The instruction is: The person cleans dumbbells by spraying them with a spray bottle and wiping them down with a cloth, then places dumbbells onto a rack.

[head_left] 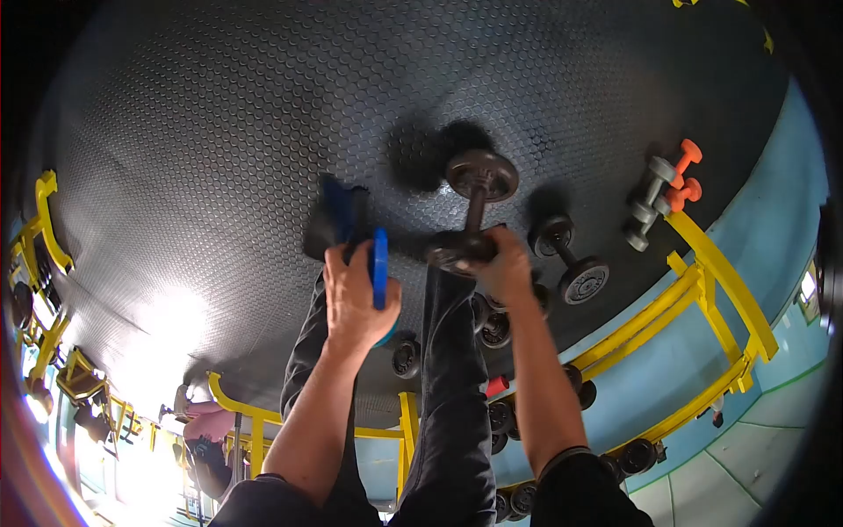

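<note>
My left hand [356,294] is closed around a slim blue object [379,268], seen nearly edge-on; its exact kind I cannot make out. A bit of teal shows beneath the hand. With my right hand [507,272], slightly blurred, I grip the near end of a dark brown dumbbell [475,211]. This dumbbell has round plates at both ends, and its far end points away from me. Just right of my right hand, a black dumbbell with a grey-faced plate [584,281] rests on the floor. Some of my right fingers are hidden behind the near plate.
Black studded rubber matting [219,132] covers the floor. Grey dumbbells [652,198] and orange dumbbells [685,167] lie at the right. A yellow rack [720,290] runs along the blue wall, with several black dumbbells near it. Another person [211,430] is at the lower left.
</note>
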Tool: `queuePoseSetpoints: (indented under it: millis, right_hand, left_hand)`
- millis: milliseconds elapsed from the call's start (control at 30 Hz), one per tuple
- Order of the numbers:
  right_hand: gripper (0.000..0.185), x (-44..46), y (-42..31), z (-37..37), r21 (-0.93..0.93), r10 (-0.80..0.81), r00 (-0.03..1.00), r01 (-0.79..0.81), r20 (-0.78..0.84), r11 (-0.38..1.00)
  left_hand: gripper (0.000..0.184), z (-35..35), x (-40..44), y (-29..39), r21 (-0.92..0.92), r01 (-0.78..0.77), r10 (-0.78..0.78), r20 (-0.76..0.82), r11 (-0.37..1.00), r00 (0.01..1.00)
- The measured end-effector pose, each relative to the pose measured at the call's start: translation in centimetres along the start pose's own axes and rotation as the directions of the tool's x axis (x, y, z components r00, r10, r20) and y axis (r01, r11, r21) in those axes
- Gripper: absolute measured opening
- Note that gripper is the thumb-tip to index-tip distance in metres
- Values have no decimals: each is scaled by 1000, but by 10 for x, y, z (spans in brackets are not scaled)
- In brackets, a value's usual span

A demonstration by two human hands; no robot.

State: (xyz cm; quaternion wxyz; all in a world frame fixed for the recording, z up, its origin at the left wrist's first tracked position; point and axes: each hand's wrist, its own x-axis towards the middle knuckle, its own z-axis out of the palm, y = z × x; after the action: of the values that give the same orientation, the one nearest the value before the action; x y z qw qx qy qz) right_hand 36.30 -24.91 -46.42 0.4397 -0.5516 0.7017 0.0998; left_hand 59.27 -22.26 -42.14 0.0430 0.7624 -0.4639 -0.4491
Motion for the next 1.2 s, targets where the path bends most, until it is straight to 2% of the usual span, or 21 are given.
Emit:
queuePoseSetpoints:
  millis: [33,67,100,133,167,200,367,433,467,500,533,567,633,700,733,867,900,967,1033,1100,1200]
  right_hand:
    - [49,-11,10,28,-50,-66,997,64,-45,997]
    - [44,-20,35,75,269,77,997,-78,14,960]
    - [39,-27,51,113,552,195,974,-224,113,803]
    - [39,-31,37,121,556,205,973,-231,109,799]
    - [37,-34,15,125,183,91,994,-101,61,978]
    - [36,-35,1,132,-220,-35,997,49,67,974]
    - [38,-32,-9,182,-139,66,998,-68,-18,988]
    - [51,-35,-14,173,99,188,982,-184,-33,978]
    - [56,-37,-1,182,289,172,954,-97,-246,952]
    - [56,-36,8,180,291,187,949,-109,-255,950]
    - [55,-32,18,175,630,450,882,-271,-140,727]
    - [54,-26,26,169,857,627,776,-364,63,365]
    - [53,-8,40,152,883,632,774,-327,46,336]
    - [50,16,58,158,822,518,834,-423,188,382]
    - [48,28,62,161,866,383,899,-354,211,354]
    - [43,74,42,194,940,467,866,-289,176,180]
    - [39,79,36,191,951,440,856,-308,272,12]
    - [30,73,38,184,889,370,818,-337,440,-311]
    - [23,75,34,175,927,387,850,-269,356,-263]
    - [17,60,28,161,948,421,857,-217,299,-233]
    - [11,13,32,127,940,380,861,-284,336,-189]
  left_hand:
    - [53,-2,2,-1,-6,-7,7,6,1000,1000]
    - [53,-2,3,-1,-1,16,-16,19,1000,1000]
    - [53,-1,4,-1,8,41,-41,36,999,999]
    - [53,1,4,-1,2,7,-7,10,1000,1000]
    - [53,2,3,-2,13,1,-1,20,1000,1000]
    - [54,3,3,-4,-7,-4,4,34,1000,999]
    - [52,4,1,2,17,32,-35,209,999,977]
    - [50,8,-1,4,51,5,-17,237,999,971]
    - [50,9,-1,3,68,-29,8,279,997,960]
    - [51,9,-1,2,85,-64,34,319,994,947]
    - [52,12,-2,1,110,-70,27,355,991,935]
    - [52,14,-3,3,111,-86,40,363,990,931]
    - [53,18,-4,6,164,-72,-8,440,984,898]
    - [53,24,-9,7,191,-117,20,449,974,893]
    - [53,25,-11,6,216,-153,39,457,964,888]
    - [52,22,-11,17,256,-150,-33,595,955,803]
    - [52,21,-10,16,271,-148,-43,591,951,805]
    - [51,22,-16,19,290,-112,-122,680,950,723]
    - [50,18,-18,19,260,-100,-117,703,961,701]
    - [51,3,-27,26,294,-186,-37,615,938,787]
    - [55,-19,-48,44,312,-272,23,618,910,786]
